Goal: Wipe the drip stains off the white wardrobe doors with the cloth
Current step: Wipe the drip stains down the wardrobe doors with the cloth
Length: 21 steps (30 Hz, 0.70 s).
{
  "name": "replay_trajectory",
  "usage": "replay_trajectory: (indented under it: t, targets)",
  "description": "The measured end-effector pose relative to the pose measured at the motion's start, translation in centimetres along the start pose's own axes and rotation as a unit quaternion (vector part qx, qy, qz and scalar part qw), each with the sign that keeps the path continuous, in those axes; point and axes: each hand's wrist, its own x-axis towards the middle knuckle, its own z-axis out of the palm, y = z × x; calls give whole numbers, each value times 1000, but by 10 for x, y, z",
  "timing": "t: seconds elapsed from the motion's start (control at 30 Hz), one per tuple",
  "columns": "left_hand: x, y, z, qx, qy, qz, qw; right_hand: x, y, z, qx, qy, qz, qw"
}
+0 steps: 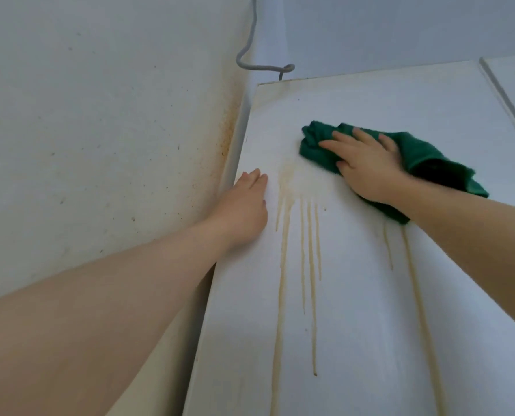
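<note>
The white wardrobe door (355, 295) fills the centre and right of the head view. Yellow-brown drip stains (283, 235) run down it from a smeared patch near its upper middle, and further streaks show to the right (412, 265). My right hand (367, 166) presses a green cloth (424, 157) flat against the door, just right of and above the smeared patch. My left hand (244, 205) rests flat on the door near its left edge, fingers slightly apart, holding nothing.
A speckled white wall (100, 130) meets the wardrobe on the left, with brown spatter along the corner. A grey cable (250, 55) hangs above the door's top edge. A second door panel (514, 85) starts at the upper right.
</note>
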Motion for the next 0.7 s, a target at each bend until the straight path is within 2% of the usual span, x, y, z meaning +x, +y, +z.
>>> replay_trajectory:
  t: [0.03, 0.07, 0.2, 0.23, 0.33, 0.37, 0.4, 0.5, 0.53, 0.57, 0.67, 0.7]
  targets:
    - [0, -2, 2, -2, 8, 2, 1000, 5, -4, 0, -6, 3, 35, 999]
    - [0, -3, 3, -2, 15, 6, 1000, 5, -10, 2, -12, -6, 35, 999]
    - [1, -13, 8, -2, 23, 32, 999, -11, -16, 7, -19, -40, -115, 992]
    - [0, -15, 8, -2, 20, 36, 999, -6, -11, 5, -18, -33, -102, 994]
    - [4, -19, 9, -5, 14, 46, 999, 11, -6, 2, -27, 10, 31, 999]
    - [4, -20, 9, -5, 15, 46, 999, 12, -14, 4, -28, 15, 47, 998]
    - [3, -20, 10, -7, 18, 47, 999, 9, -23, 8, -28, 9, 28, 999]
    - [0, -19, 14, 12, 60, 68, 996, -8, -42, 21, -22, -13, -135, 991]
    - [-1, -19, 17, 24, 74, 65, 995, -7, -40, 21, -24, -13, -152, 988]
    - [-2, -19, 20, 39, 76, 45, 995, 2, -35, 20, -20, -2, -129, 991]
    - [-4, -17, 24, 49, 78, -7, 996, 27, -28, 10, 8, 25, 10, 1000]
    - [-4, -17, 24, 44, 77, -13, 996, 27, -33, 10, 0, 17, 6, 1000]
